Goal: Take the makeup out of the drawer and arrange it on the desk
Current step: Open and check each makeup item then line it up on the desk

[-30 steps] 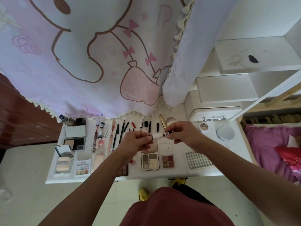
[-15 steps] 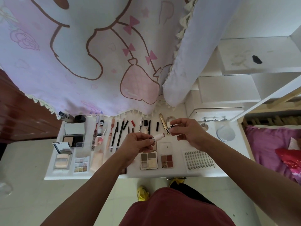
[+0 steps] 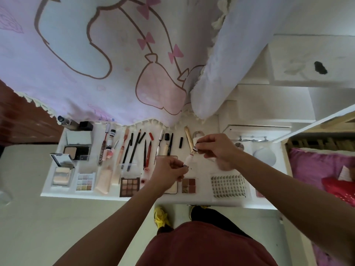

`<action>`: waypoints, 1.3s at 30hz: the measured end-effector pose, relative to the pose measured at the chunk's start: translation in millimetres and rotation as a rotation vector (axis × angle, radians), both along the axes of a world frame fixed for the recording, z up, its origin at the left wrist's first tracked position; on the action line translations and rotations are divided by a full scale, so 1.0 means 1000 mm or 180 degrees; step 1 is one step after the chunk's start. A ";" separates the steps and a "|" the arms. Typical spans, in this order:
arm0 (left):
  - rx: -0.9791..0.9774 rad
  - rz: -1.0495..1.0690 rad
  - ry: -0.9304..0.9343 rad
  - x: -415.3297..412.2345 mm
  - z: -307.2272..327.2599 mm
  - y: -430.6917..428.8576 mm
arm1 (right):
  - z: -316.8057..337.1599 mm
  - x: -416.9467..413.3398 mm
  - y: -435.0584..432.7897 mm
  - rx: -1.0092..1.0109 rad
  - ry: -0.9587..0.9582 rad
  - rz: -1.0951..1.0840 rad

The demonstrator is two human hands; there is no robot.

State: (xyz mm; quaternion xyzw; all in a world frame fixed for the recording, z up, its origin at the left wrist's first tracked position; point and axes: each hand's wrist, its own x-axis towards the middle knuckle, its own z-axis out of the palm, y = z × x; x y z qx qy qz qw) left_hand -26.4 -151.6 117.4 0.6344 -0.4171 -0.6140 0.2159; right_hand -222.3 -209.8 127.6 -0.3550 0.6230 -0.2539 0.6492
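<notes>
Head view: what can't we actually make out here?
- Small pale tube between the left hand and right hand: motion-blurred, its ends hidden by the fingers; product type unreadable.
- Palette near the desk's front edge: mostly covered by the left wrist.
- Drawer: no open drawer can be made out.
- Pink item by the desk's right corner: hidden behind the right forearm.
- Labels on the pencils: too small.

The left hand [image 3: 171, 169] covers most of a pale palette [image 3: 171, 189] on the counter [image 3: 201, 200], only its bottom edge peeks out. Whatever the right hand [image 3: 217, 150] fingers [image 3: 201, 140] pinch is too small to tell. Labels on the tubes [image 3: 102, 152] are blurry, and the pink bed [image 3: 317, 169] runs off the right edge
</notes>
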 end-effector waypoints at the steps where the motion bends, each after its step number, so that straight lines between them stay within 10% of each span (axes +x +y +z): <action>1: -0.0028 0.0023 -0.0140 -0.006 -0.004 0.000 | -0.003 -0.001 -0.004 -0.0011 0.0091 0.0126; 23: -0.0397 -0.0581 -0.2448 -0.028 -0.037 -0.077 | -0.050 0.022 -0.100 0.0072 0.0469 0.0719; 39: 0.0007 -0.1607 -0.3363 -0.043 -0.094 -0.107 | -0.112 0.041 -0.113 -0.0585 0.2222 0.2004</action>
